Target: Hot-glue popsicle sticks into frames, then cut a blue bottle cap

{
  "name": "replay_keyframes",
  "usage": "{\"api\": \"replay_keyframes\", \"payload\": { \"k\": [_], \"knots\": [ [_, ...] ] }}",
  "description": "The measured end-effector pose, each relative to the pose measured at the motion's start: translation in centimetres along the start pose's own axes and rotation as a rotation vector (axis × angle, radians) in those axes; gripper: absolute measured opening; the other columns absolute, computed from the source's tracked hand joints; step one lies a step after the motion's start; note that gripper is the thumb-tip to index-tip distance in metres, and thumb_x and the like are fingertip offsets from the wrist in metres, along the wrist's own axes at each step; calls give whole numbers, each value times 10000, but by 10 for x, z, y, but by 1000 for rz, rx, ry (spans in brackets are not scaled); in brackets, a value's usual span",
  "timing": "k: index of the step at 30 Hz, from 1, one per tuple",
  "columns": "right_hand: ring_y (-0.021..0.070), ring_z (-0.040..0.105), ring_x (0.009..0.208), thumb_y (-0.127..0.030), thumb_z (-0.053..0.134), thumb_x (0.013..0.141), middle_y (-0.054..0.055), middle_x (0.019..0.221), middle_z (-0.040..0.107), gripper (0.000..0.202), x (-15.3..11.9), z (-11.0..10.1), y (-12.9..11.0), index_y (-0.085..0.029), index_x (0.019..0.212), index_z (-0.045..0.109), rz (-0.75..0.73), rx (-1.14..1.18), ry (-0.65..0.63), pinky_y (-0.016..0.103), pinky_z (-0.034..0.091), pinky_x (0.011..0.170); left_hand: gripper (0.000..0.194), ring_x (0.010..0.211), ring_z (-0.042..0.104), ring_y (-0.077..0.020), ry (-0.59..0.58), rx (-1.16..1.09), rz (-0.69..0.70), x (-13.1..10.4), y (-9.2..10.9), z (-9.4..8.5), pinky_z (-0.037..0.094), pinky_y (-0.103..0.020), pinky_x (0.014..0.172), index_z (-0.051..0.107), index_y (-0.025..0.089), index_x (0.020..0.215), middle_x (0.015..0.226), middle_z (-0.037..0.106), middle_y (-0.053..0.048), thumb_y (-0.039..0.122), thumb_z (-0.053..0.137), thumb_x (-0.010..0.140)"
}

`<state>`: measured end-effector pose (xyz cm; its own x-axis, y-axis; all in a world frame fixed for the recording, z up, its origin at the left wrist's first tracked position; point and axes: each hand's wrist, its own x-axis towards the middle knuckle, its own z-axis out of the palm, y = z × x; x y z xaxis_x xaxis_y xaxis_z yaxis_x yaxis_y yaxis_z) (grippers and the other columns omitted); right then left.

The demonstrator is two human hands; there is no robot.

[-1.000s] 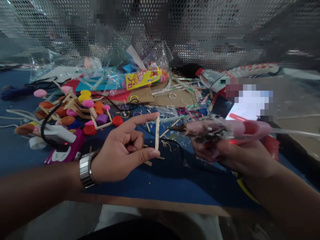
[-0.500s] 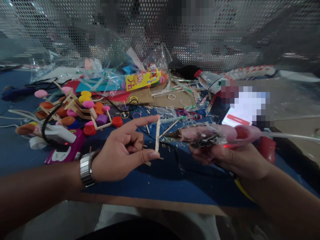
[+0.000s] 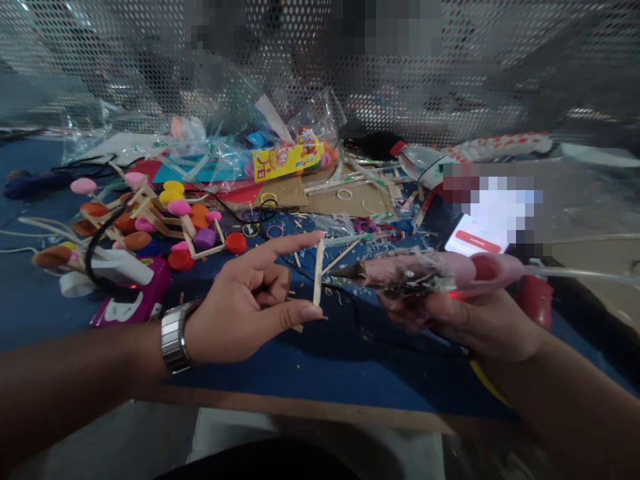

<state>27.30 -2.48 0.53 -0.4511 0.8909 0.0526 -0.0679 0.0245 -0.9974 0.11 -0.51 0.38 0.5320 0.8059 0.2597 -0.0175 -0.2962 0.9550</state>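
Lower and nearer to the stick [image 3: 319,279] than a second ago, the glue gun [image 3: 415,273] has come across to the left; the left hand [image 3: 255,287] has barely shifted.

Under everything is the blue table [image 3: 340,380], its bare front strip between the forearms. On its left lies a model [image 3: 199,217] of sticks and coloured pieces, well apart from the gun.

The gun lies roughly level in the right hand [image 3: 480,320], fingers wrapped round its handle; the trigger is hidden, so I cannot tell whether it is pressed. That hand would do best to stay relaxed and squeeze gently, as a jerk would likely swing the whole gun.

The left hand holds the stick in a wide pinch, index fingertip on the upper end, thumb on the lower, other fingers curled. This leaves the middle clear, but pressing too hard could bow the wood or flip it out.

The stick stands nearly upright above the table, between the two hands. Smallest is the nozzle [image 3: 345,272], pointing at the stick's middle, seemingly just beside it; contact I cannot confirm. Its hot tip should be kept off the thumb and finger.
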Motion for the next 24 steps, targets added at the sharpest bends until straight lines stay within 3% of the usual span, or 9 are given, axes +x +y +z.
{"api": "replay_keyframes", "payload": {
  "k": [3, 7, 11, 15, 20, 22, 24],
  "knots": [
    [137, 541, 531, -547, 797, 830, 41, 846, 773, 322, 1, 1, -2, -416, 1122, 834, -20, -1, 3, 232, 405, 398, 624, 502, 236, -65, 5, -13, 24, 0, 0, 1, 288, -150, 388, 598, 215, 1449, 604, 280, 114, 238, 815, 864],
    [177, 694, 704, -541, 809, 823, 45, 1091, 818, 310, 3, 2, -2, -433, 1113, 833, -13, -11, 15, 236, 489, 461, 619, 486, 246, -65, 12, 3, 26, 0, 1, 1, 295, -163, 388, 617, 209, 1430, 583, 277, 119, 242, 828, 849],
    [178, 724, 786, -540, 792, 845, 18, 1204, 807, 295, 3, 3, -2, -455, 1125, 822, -22, -43, 2, 226, 511, 499, 618, 473, 256, -60, 19, 25, 25, 0, 2, 1, 258, -179, 386, 615, 177, 1422, 571, 285, 124, 237, 831, 845],
    [124, 586, 603, -520, 773, 869, 5, 1116, 807, 269, 5, 3, -2, -465, 1128, 820, -26, -111, 30, 212, 394, 409, 566, 452, 263, -67, 27, 13, 46, 0, 2, 0, 247, -208, 381, 637, 197, 1379, 530, 361, 119, 239, 832, 849],
    [108, 421, 507, -510, 749, 890, -6, 667, 643, 382, 9, 0, 0, -357, 1237, 796, 128, -254, 103, 209, 326, 404, 444, 447, 308, -62, 62, 35, 116, -1, 0, -1, 326, -252, 425, 689, 232, 1283, 677, 626, 29, 219, 819, 859],
    [112, 412, 497, -548, 742, 881, -17, 613, 590, 430, 8, 0, 1, -329, 1248, 794, 127, -241, 120, 214, 330, 402, 474, 449, 293, -64, 82, 33, 110, -1, 0, -1, 310, -253, 430, 675, 245, 1314, 643, 577, 52, 221, 815, 862],
    [117, 456, 519, -514, 745, 888, 5, 724, 675, 385, 7, 0, 2, -363, 1239, 794, 76, -255, 123, 220, 355, 408, 545, 455, 263, -71, 101, 30, 91, 0, 0, -1, 272, -246, 428, 636, 243, 1378, 570, 430, 98, 230, 815, 864]
  ]
}}
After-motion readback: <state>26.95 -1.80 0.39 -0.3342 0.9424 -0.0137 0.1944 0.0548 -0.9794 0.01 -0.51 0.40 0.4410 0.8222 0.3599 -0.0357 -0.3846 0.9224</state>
